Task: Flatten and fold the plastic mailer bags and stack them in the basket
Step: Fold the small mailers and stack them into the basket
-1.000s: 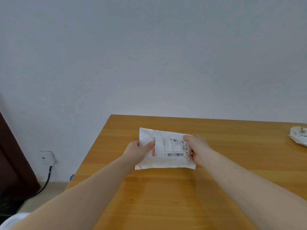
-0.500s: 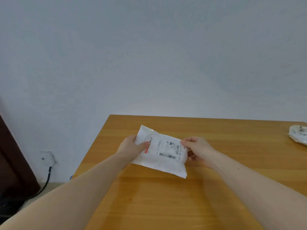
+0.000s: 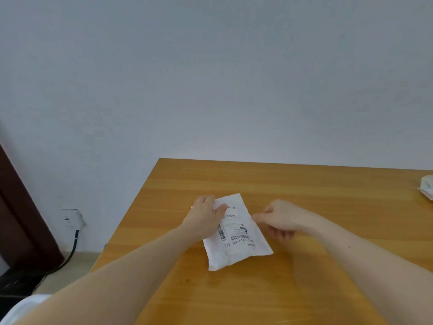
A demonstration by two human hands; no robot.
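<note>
**Turning the mailer before the fold**

On the wooden worktop [image 3: 304, 289] a white mailer bag [image 3: 236, 238] lies with its printed label up, long axis running away from the person and tilted a little. At its far left corner the left hand [image 3: 206, 219] has its grip pinched on the bag, thumb on top. Just beside the bag's right edge, the right hand [image 3: 278, 219] has its fingers loosely curled and blurred; whether they touch the plastic I cannot tell, and they seem to hold nothing.

The step in hand looks like squaring the bag up for flattening. To do it well, I would keep the left pinch as an anchor, lay the right palm flat on the label, and sweep toward the near end so that trapped air leaves before any crease is made. Slick plastic is likely to slide on the wood, so press down rather than push sideways.

No basket is in view. At the worktop's far right edge sits a second white bag [image 3: 427, 187], cut off by the frame
</note>
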